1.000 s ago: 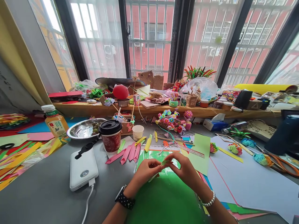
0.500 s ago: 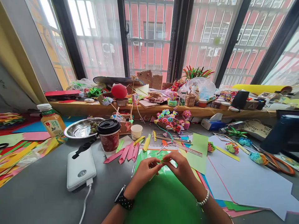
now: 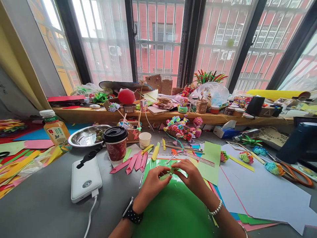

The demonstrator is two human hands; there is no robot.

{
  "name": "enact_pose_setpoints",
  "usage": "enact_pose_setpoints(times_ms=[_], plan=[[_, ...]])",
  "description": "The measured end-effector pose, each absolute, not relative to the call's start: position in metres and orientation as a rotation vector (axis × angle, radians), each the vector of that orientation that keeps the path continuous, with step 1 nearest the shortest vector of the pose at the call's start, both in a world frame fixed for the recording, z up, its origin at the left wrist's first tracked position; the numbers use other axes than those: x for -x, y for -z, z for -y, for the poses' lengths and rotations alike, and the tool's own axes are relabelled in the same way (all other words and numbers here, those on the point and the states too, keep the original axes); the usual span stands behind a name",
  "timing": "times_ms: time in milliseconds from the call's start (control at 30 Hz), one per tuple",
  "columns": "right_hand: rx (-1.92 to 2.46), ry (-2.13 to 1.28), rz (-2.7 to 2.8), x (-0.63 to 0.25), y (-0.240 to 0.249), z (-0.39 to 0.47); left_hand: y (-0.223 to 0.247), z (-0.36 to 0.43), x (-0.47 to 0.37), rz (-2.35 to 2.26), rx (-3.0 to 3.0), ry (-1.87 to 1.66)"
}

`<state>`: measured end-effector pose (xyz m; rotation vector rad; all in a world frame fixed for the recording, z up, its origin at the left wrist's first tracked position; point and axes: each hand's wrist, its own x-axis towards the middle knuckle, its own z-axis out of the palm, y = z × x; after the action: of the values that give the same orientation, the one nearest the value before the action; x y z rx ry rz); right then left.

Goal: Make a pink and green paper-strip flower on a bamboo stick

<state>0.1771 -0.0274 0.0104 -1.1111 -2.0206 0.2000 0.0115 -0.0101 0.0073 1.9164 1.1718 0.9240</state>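
Observation:
Between my two hands is a small light-green paper strip [image 3: 171,171], partly hidden by fingers. My left hand [image 3: 155,181] pinches its left part, with thumb and forefinger closed on it. My right hand [image 3: 189,173] grips the other end with its fingertips. Both hands are above a glossy green sheet [image 3: 173,211]. Just beyond the fingers lie small scissors [image 3: 171,158] with orange-red handles and a pink patterned ruler [image 3: 201,160]. Folded pink paper strips [image 3: 133,162] and a folded yellow strip [image 3: 156,151] lie to the left of the hands.
A white power bank [image 3: 86,180] with a cable, a lidded coffee cup [image 3: 115,145], a paper cup [image 3: 145,140] and a metal plate [image 3: 84,140] stand left. On the right are white sheets [image 3: 260,191], crumpled paper flowers [image 3: 274,168] and large orange-handled scissors [image 3: 300,177].
The green paper strip has turned between my fingers, and more of it shows now. My hands have shifted only slightly. Things on the table stay where they were.

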Motion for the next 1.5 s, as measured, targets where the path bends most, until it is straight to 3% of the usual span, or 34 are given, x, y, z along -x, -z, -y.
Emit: enact_pose_setpoints(times_ms=[233,533,1100,1500], plan=[[1.101,-0.222,2.009,-0.178,-0.008,0.026,-0.002,0.007,-0.009,-1.180,-1.915,-0.877],[1.156,0.053,1.931,-0.162,0.009,0.028,-0.005,0.009,-0.012,-1.269,-1.856,-0.919],[1.189,-0.183,1.980,-0.167,0.000,0.028,0.003,0.010,-0.012,-1.260,-2.078,-0.981],[1.189,-0.039,1.907,-0.159,0.007,0.026,0.000,0.009,-0.011,-1.273,-2.000,-1.007]])
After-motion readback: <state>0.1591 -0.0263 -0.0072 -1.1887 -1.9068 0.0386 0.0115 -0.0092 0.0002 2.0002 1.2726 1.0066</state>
